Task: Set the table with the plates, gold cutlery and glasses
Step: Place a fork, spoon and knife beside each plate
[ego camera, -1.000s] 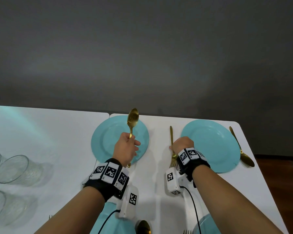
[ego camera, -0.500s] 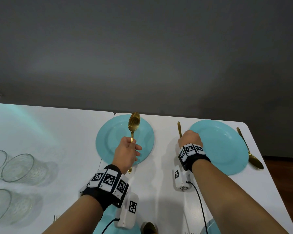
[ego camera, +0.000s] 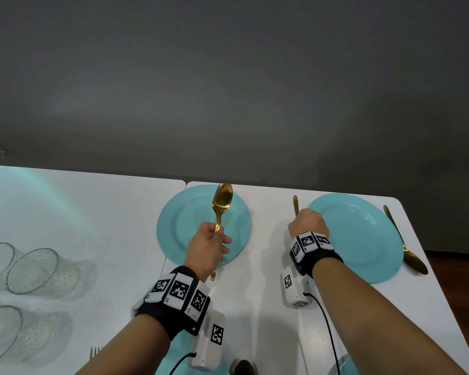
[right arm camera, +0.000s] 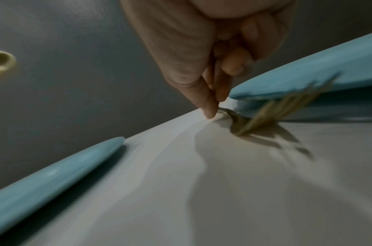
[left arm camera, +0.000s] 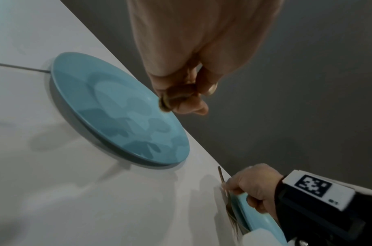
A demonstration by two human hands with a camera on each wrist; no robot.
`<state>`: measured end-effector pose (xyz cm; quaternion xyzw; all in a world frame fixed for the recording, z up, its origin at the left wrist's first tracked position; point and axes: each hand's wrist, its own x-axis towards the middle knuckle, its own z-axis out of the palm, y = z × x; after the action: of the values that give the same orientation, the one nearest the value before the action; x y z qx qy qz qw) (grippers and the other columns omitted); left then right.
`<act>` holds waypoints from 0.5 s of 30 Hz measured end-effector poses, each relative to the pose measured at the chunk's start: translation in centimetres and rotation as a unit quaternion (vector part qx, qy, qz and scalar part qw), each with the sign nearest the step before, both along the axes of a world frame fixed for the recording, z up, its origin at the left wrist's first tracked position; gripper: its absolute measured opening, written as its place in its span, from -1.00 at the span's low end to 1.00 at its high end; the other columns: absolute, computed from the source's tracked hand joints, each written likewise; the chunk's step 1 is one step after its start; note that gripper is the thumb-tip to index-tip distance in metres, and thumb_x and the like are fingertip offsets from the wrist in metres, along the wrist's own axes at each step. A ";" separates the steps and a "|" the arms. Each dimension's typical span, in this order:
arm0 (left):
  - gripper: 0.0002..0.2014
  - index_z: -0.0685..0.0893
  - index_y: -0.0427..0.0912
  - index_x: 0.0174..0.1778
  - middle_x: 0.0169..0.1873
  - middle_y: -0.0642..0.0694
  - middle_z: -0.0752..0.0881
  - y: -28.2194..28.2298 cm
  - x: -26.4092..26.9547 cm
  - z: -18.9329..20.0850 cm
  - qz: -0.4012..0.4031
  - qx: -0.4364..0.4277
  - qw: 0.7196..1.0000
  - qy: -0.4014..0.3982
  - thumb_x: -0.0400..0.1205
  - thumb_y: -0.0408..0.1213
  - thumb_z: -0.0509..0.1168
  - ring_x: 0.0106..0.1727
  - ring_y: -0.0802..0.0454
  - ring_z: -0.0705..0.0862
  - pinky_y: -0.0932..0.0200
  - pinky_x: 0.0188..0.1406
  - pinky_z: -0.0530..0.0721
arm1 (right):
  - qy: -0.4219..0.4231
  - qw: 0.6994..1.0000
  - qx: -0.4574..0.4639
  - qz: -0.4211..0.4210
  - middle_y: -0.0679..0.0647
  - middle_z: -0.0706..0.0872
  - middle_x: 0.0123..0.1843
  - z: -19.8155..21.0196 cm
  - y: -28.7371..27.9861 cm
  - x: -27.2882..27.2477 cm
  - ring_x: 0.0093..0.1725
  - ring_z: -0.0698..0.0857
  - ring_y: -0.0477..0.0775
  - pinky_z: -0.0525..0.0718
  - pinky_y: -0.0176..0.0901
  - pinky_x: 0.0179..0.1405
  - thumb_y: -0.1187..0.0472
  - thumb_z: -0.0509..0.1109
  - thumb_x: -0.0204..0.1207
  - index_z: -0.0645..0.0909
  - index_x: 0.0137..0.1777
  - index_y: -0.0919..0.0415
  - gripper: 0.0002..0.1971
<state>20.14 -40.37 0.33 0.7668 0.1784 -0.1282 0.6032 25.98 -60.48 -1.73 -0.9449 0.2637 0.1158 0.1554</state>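
Note:
My left hand (ego camera: 218, 239) grips a gold spoon (ego camera: 222, 201) by its handle, bowl pointing away, held above the left teal plate (ego camera: 182, 234). In the left wrist view my left hand's fingers (left arm camera: 180, 103) curl round the handle end over that plate (left arm camera: 117, 116). My right hand (ego camera: 305, 220) pinches a gold fork (ego camera: 295, 204) lying on the white table (ego camera: 266, 239) just left of the right teal plate (ego camera: 363, 239). In the right wrist view the right hand's fingertips (right arm camera: 212, 109) pinch the fork's neck, and the fork's tines (right arm camera: 286, 106) lie blurred beside the plate rim (right arm camera: 307, 74).
Another gold spoon (ego camera: 406, 250) lies right of the right plate. Three clear glasses (ego camera: 33, 269) stand at the left. Along the near edge a fork (ego camera: 96, 350), a spoon bowl (ego camera: 241, 368) and parts of teal plates show. The table's far edge (ego camera: 282, 186) runs just beyond the plates.
My right hand has slid a little farther along the fork beside the right plate, covering its tines. My left hand has carried the spoon slightly farther over the left plate.

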 end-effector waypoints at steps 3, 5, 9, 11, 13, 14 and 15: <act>-0.95 0.47 -0.13 -0.06 -0.25 -0.06 0.71 0.3 -0.2 0.3 0.005 -0.012 1.000 0.007 0.71 -0.30 0.13 -0.39 0.06 0.56 0.22 -0.42 0.50 | -0.036 0.996 0.015 0.079 0.19 0.74 0.14 1.6 1.9 -0.4 0.14 0.70 0.22 0.62 -0.13 -0.01 0.25 0.24 0.59 0.68 0.15 0.22 -0.76; -0.89 0.44 -0.07 -0.14 -0.26 -0.07 0.73 0.6 -0.4 0.6 0.006 -0.015 1.000 0.011 0.70 -0.31 0.15 -0.43 0.06 0.54 0.24 -0.45 0.48 | -0.100 0.980 0.051 0.165 0.09 0.74 0.14 2.8 3.7 -1.3 0.15 0.69 0.16 0.61 -0.15 0.08 0.17 0.28 0.58 0.70 0.17 0.12 -0.76; -0.91 0.45 -0.14 -0.13 -0.31 -0.08 0.74 1.4 -1.2 1.8 -0.023 -0.019 0.999 0.011 0.68 -0.36 0.20 -0.49 0.10 0.52 0.38 -0.59 0.46 | -0.186 0.902 0.102 0.376 -0.02 0.73 0.19 5.5 7.5 -4.0 0.16 0.69 0.02 0.64 -0.15 0.20 0.16 0.35 0.57 0.73 0.19 0.09 -0.76; -0.92 0.54 -0.24 -0.16 -0.48 -0.01 0.72 2.1 -1.7 2.8 -0.051 -0.022 0.998 0.005 0.65 -0.42 0.23 -0.57 0.14 0.51 0.41 -0.67 0.45 | -0.145 0.874 0.061 0.460 -0.02 0.71 0.22 6.6 9.2 -4.9 0.23 0.66 0.01 0.64 -0.07 0.21 0.15 0.32 0.59 0.72 0.20 0.08 -0.75; -0.78 0.56 -0.21 -0.32 -0.57 0.00 0.68 3.1 -2.3 3.7 -0.081 -0.025 0.996 0.007 0.63 -0.49 0.21 -0.66 0.19 0.47 0.42 -0.72 0.41 | -0.101 0.862 0.007 0.497 -0.02 0.71 0.16 7.6 10.4 -5.6 0.20 0.65 0.02 0.65 -0.06 0.13 0.15 0.28 0.60 0.70 0.19 0.06 -0.75; -0.78 0.56 -0.19 -0.31 -0.50 -0.07 0.70 3.6 -2.6 4.1 -0.097 -0.028 0.995 0.014 0.64 -0.49 0.20 -0.66 0.19 0.46 0.40 -0.71 0.40 | -0.087 0.859 -0.011 0.504 -0.01 0.70 0.13 8.1 10.8 -6.0 0.18 0.65 0.03 0.66 -0.06 0.09 0.16 0.26 0.61 0.69 0.20 0.04 -0.75; -0.84 0.55 -0.19 -0.23 -0.41 -0.12 0.72 4.1 -2.9 4.3 -0.111 -0.029 0.993 0.020 0.65 -0.47 0.20 -0.63 0.16 0.47 0.37 -0.68 0.40 | -0.078 0.857 -0.027 0.509 0.01 0.70 0.13 8.6 11.2 -6.5 0.17 0.65 0.05 0.65 -0.05 0.07 0.18 0.24 0.62 0.68 0.22 0.03 -0.74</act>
<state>17.22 -36.23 4.63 0.7612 0.1005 -0.2150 0.6035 19.51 -49.31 6.91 -0.9572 -0.2634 0.0977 0.0692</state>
